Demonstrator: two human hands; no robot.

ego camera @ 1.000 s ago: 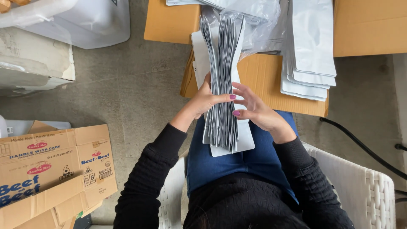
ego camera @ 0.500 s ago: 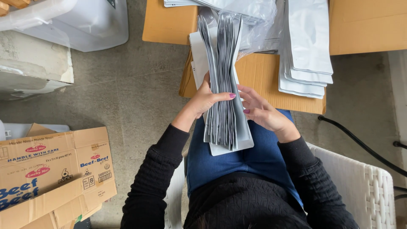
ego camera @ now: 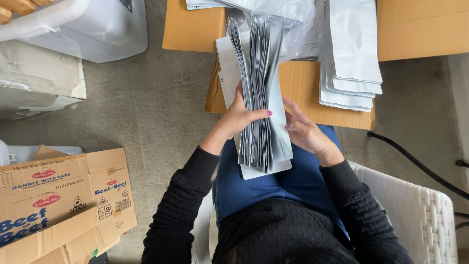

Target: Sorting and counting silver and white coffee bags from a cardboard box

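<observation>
Since a second ago, the right hand has slid off the front of the bundle of silver pouches to its right side, while the left hand now lays its thumb across the pouch edges.

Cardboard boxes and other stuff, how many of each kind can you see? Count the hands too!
Hands: 2, left hand and right hand
Bundles of silvery pouches held on edge: 1
Flat stacks of silvery pouches: 1
Printed cardboard boxes: 1
Plain cardboard boxes: 3
Clear plastic tubs: 1
White woven chairs: 1
Total: 10
</observation>
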